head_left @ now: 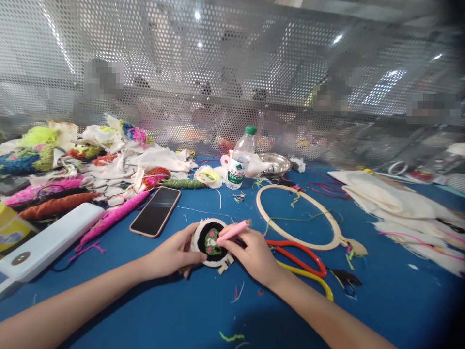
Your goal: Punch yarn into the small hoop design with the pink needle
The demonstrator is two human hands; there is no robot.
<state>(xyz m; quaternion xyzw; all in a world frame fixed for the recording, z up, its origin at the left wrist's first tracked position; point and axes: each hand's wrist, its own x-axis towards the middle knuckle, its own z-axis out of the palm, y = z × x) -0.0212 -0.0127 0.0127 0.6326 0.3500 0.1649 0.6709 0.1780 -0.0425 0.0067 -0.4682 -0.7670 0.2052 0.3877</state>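
Note:
My left hand (178, 251) grips the left rim of a small embroidery hoop (198, 238), thumb on the front and fingers behind. Stretched in the hoop is a piece with a black ring around a green patch with pink and white spots (211, 242). In my right hand (254, 249) is a pink punch needle pen (234, 230), pinched between thumb and fingers. Its tip is at the right side of the green patch, hidden by the fingers. Close by on the right lie scissors (308, 259) with one red and one yellow handle loop, partly under my right hand.
A large wooden hoop (259, 203) lies right of a water bottle (239, 162). Left are a phone (156, 212), a white elongated device (54, 237), yarn bundles (116, 218) and a heap of fabric (152, 157). White cloth (392, 198) is stacked at right; a metal bowl (278, 162) stands behind, before a perforated screen (218, 63).

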